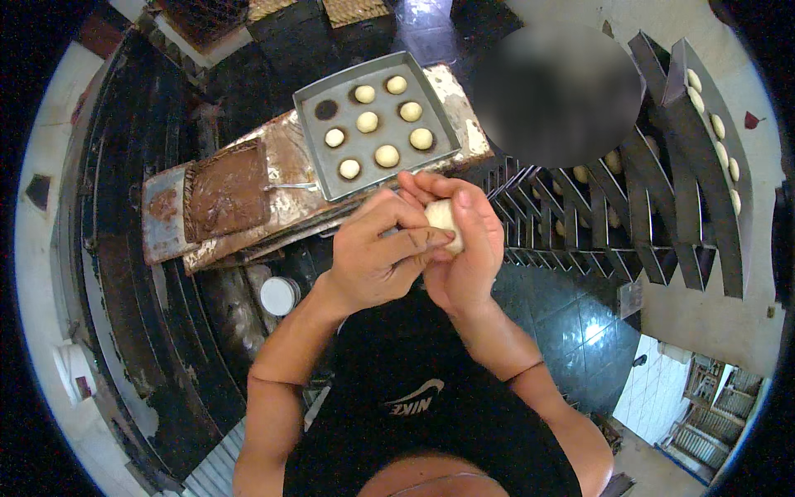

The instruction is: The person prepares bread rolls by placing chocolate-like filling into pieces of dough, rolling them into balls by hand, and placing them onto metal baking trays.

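Observation:
A pale ball of dough (440,217) rests in my cupped right hand (474,257), whose fingers curl around its far side. The fingertips of my left hand (373,253) pinch at the dough's near edge. Just beyond both hands lies a square grey metal baking tray (335,178) with several round dough balls (367,122) spaced across it. One dark round spot (326,109) shows bare near the tray's far left corner. Left of the tray, a slab of smooth brown paste (228,190) sits in a shallow pan. My palms hide part of the dough.
Tray and paste share a worn, smeared board (281,137). A metal utensil (290,186) lies between them. Below stands a white-lidded tub (280,295). A tall dark rack (662,199) holding trays with dough pieces stands at right. A large round area at upper right is blurred.

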`<state>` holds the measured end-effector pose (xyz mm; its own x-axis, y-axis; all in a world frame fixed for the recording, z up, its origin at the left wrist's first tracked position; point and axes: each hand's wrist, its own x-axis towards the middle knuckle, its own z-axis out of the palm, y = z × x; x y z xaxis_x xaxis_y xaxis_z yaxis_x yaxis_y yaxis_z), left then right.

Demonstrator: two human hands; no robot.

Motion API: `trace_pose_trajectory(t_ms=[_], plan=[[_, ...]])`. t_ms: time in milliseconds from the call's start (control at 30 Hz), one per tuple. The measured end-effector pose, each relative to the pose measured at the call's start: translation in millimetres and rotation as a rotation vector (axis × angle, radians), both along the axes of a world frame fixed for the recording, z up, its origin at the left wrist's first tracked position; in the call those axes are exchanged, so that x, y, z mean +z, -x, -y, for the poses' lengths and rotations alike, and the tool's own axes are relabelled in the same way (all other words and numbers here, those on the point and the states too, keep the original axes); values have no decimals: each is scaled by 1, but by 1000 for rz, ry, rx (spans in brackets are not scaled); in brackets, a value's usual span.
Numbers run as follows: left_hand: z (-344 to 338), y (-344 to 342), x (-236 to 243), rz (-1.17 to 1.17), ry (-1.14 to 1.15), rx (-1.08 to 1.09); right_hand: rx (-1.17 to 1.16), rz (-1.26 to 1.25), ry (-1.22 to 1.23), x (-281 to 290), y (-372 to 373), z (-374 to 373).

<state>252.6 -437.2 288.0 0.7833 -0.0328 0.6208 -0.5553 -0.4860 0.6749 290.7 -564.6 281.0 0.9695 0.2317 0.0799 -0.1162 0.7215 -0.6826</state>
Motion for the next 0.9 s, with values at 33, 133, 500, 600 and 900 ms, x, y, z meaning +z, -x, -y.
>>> trace_pose_trajectory(t_ms=[33,133,500,600,900], plan=[[7,-10,-4,58,-140,78,71,-91,-16,-6,-10,9],[23,-52,-13,-61,144,-36,25,-47,-113,-27,-27,27],[-18,-129,-97,-665,800,-365,139,-115,-117,-93,-110,-12],[-63,-144,-133,-891,1144,-375,110,-252,63,-126,-139,-61],[-238,-127,-281,-891,1305,644,389,711,1265,-333,-302,-302]])
